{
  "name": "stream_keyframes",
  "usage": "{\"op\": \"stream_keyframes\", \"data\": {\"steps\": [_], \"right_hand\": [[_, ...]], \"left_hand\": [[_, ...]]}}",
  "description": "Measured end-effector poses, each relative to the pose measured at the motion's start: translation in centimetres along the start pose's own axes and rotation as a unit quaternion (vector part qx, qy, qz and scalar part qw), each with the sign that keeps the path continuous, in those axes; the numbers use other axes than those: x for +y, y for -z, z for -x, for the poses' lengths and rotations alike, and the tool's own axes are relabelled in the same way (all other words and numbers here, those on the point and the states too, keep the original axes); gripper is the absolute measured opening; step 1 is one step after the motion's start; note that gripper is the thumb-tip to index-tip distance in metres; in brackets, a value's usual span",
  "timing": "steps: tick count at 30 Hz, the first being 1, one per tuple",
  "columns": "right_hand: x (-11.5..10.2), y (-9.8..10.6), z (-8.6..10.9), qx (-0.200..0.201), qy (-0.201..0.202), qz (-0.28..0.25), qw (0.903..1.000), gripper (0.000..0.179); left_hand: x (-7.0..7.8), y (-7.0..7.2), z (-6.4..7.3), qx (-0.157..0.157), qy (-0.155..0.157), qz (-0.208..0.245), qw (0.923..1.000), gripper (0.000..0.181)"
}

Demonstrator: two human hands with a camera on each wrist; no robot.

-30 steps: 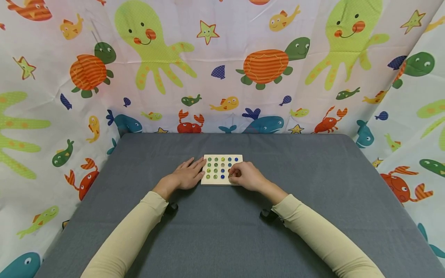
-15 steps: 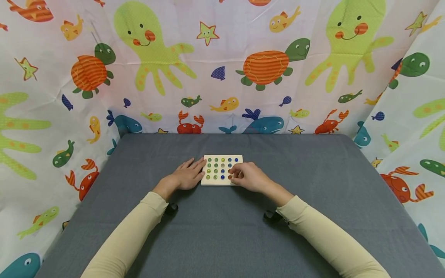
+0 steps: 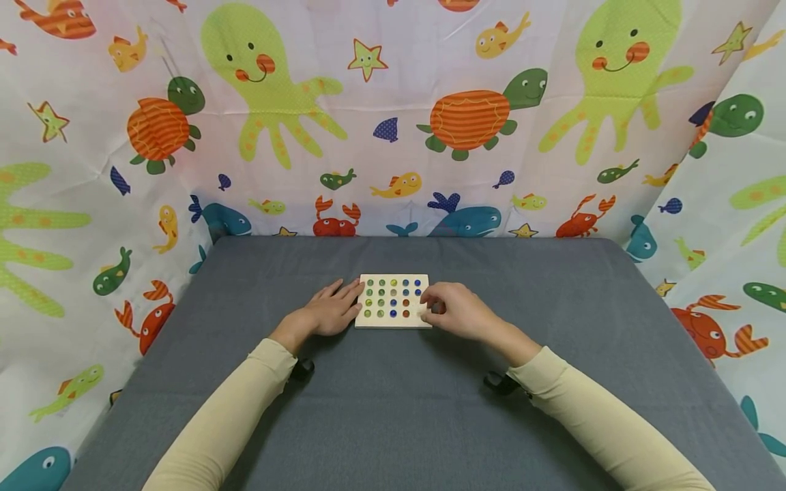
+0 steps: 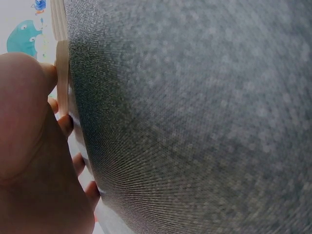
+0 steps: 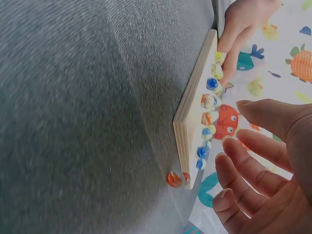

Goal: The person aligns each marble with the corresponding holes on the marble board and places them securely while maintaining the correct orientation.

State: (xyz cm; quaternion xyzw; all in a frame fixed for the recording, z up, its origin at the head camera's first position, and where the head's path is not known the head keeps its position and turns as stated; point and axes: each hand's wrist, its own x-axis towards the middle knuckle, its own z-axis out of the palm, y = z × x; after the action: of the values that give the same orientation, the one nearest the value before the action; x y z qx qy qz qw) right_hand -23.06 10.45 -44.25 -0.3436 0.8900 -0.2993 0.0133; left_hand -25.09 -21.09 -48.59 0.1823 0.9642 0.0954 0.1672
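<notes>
A pale wooden board (image 3: 387,323) lies on the table, with rows of glass marbles on it in green, yellow, blue and orange. At its left edge my left hand (image 3: 331,308) rests flat with fingers spread, the fingertips on the board; the left wrist view shows thumb and fingers along the board's side (image 4: 62,80). My right hand (image 3: 462,311) is over the board's right edge. Its fingers are loosely bent with thumb and fingertips apart, and the right wrist view shows nothing between them. An orange marble (image 5: 174,179) lies on the cloth just beyond the board's right end, a second orange one partly hidden beside it.
Grey cloth (image 3: 393,409) covers the table. A white curtain (image 3: 368,150) printed with sea animals hangs behind it and at both sides. Black straps (image 3: 500,383) sit at the wrists, below the cream sleeves (image 3: 589,409).
My right hand has moved right, off the front-row orange marble, which now shows fully on the board along with the one behind it. The left hand has stayed in place.
</notes>
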Motion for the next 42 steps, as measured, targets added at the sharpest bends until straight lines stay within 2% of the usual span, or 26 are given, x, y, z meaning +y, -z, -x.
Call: {"op": "stream_keyframes", "data": {"steps": [8,20,31,42], "right_hand": [[0.6,1.0,0.8,-0.002,-0.018,0.023,0.9996,0.03],[2.9,1.6,1.4,0.004,-0.044,0.033,0.9985,0.031],[5.0,0.9,1.2,-0.007,-0.06,-0.018,0.998,0.03],[5.6,0.2,1.1,-0.018,-0.076,-0.053,0.9955,0.026]], "left_hand": [[0.0,-0.2,0.1,0.001,0.002,-0.005,1.0,0.062],[0.2,-0.1,0.1,-0.004,0.003,-0.008,1.0,0.062],[-0.1,-0.3,0.1,0.002,-0.003,-0.003,1.0,0.061],[0.2,-0.2,0.4,0.007,-0.006,0.0,1.0,0.062]]}}
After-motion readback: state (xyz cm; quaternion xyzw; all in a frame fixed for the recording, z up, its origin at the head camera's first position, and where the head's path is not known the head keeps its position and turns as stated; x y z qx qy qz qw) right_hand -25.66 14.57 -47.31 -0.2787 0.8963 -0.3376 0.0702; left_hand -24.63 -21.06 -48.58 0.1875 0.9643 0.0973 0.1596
